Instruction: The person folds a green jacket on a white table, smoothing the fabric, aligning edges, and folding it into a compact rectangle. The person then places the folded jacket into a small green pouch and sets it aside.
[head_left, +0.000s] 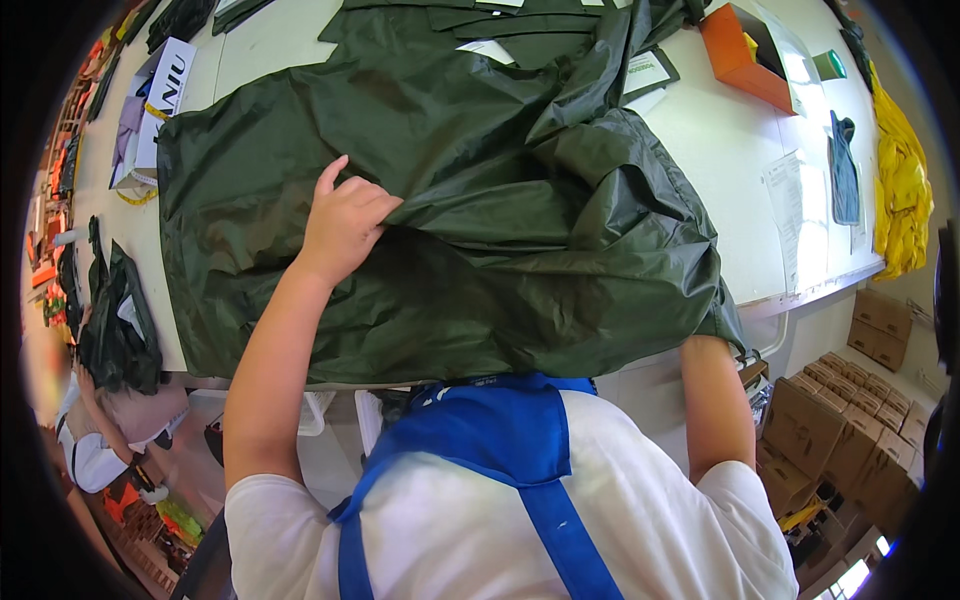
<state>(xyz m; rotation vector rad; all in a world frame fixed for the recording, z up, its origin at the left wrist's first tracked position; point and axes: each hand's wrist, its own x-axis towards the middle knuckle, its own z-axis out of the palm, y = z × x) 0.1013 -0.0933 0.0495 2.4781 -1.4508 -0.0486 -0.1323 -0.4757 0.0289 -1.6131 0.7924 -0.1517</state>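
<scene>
A large dark green waterproof garment [480,300], shiny and creased, is spread over the table in front of me. My left hand [350,222] pinches a fold of it near the middle, with one finger raised away from the others. At the right end the cloth is bunched up high. My right forearm [718,400] goes in under the garment's near right edge, so the hand and its fingers are hidden.
Behind the garment lie stacked dark green pieces [400,22] with white labels. An orange box [745,60], papers [785,210], a blue-grey cloth pouch [845,170] and a white box [160,115] are on the white table. Yellow cloth [898,180] hangs right. Cartons [805,425] stand below. Another person works left.
</scene>
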